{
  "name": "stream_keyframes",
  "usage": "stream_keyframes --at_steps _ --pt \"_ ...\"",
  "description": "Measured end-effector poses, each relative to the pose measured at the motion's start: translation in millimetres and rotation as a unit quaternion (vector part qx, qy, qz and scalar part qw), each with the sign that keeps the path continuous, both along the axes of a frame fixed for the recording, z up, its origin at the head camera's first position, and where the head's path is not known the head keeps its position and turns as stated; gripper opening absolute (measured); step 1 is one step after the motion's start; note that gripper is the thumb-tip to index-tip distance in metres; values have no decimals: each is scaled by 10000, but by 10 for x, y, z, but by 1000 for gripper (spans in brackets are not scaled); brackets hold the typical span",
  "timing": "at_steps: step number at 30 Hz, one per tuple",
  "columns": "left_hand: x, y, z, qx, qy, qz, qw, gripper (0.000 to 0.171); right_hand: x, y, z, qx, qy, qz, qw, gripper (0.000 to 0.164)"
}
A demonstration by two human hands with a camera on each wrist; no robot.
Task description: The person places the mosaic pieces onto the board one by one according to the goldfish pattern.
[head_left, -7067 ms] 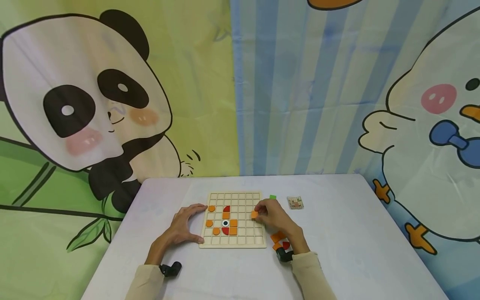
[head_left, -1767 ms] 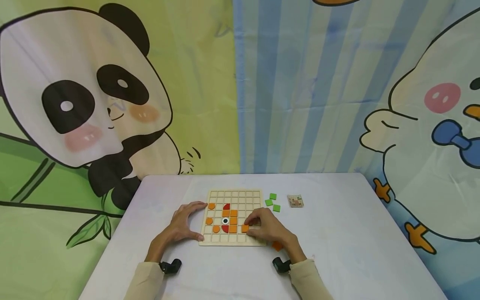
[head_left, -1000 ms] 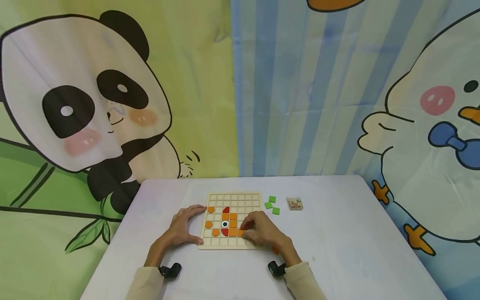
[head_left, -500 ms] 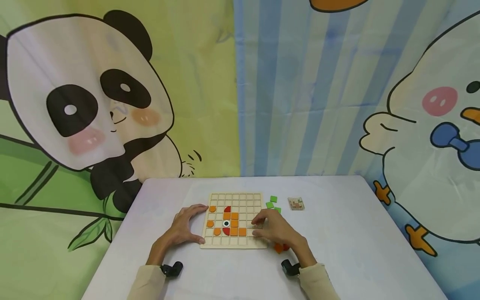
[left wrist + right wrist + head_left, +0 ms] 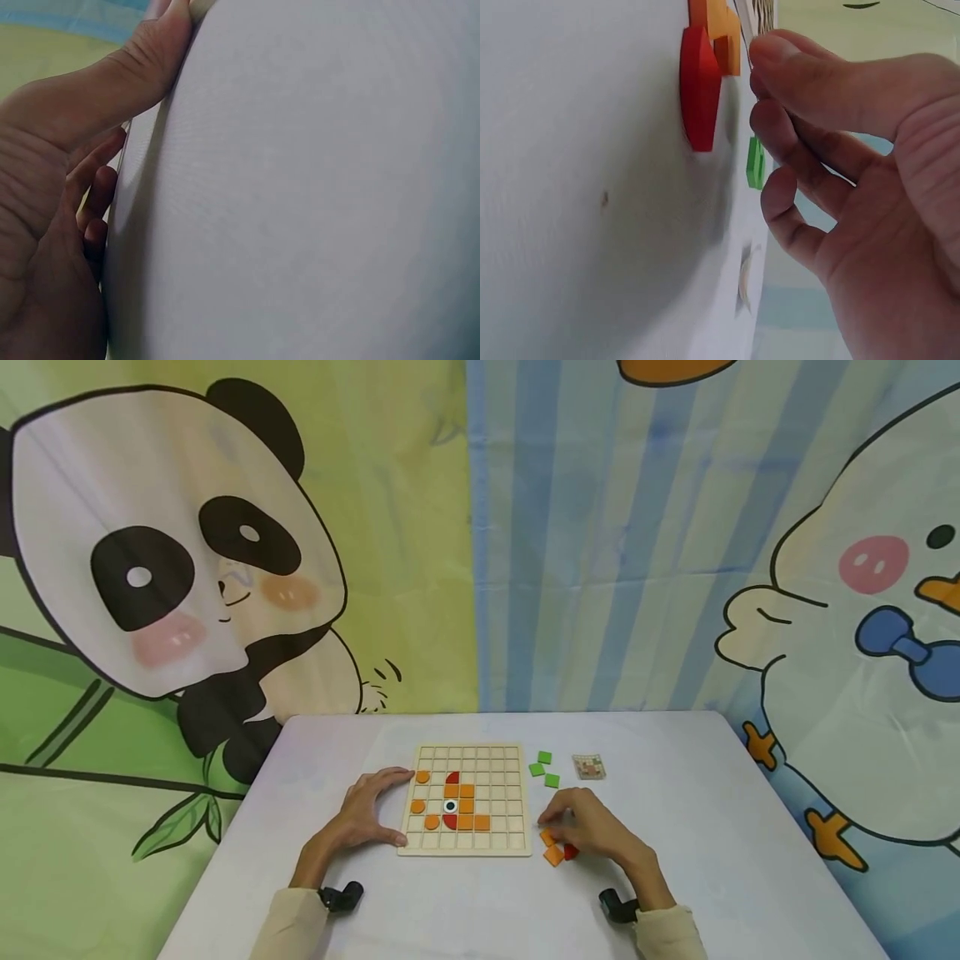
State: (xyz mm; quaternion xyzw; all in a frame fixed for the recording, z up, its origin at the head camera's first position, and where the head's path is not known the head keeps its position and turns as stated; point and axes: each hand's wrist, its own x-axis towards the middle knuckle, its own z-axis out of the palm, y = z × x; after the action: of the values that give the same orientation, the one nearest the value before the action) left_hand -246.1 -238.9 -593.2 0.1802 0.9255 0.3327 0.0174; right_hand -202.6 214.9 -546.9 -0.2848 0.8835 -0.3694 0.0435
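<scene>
On the table lies a square wooden grid board point(image 5: 498, 839). It bears several orange squares point(image 5: 466, 806), three orange discs point(image 5: 417, 807), two red quarter-round pieces point(image 5: 449, 822) and a white tile with a black ring point(image 5: 450, 807). My left hand point(image 5: 367, 810) touches the board's left side, fingers at the edge and thumb at the near corner, where the left wrist view shows the thumb point(image 5: 161, 52). To the right of the board, my right hand point(image 5: 592, 822) hovers over loose orange tiles point(image 5: 553, 856) and a red piece point(image 5: 699, 90), its bent fingers holding nothing.
Three green tiles point(image 5: 552, 781) lie beside the board's far right side. Past them is a small patterned square card point(image 5: 589, 767). A cloth with a cartoon panda and a bird hangs behind the white table point(image 5: 337, 743).
Orange squares have been added to the board, the latest in the lower row. My right hand has let go of it and moved right to the loose pieces. My left hand stays put.
</scene>
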Motion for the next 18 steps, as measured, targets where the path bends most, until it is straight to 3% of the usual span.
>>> stream_keyframes --at_steps 6,18 --pt "18 2 22 41 110 -43 9999 119 26 63 -41 -102 -109 -52 9999 18" --pt "23 9 20 -5 -47 -19 10000 118 -28 19 -138 144 15 -517 9986 14"
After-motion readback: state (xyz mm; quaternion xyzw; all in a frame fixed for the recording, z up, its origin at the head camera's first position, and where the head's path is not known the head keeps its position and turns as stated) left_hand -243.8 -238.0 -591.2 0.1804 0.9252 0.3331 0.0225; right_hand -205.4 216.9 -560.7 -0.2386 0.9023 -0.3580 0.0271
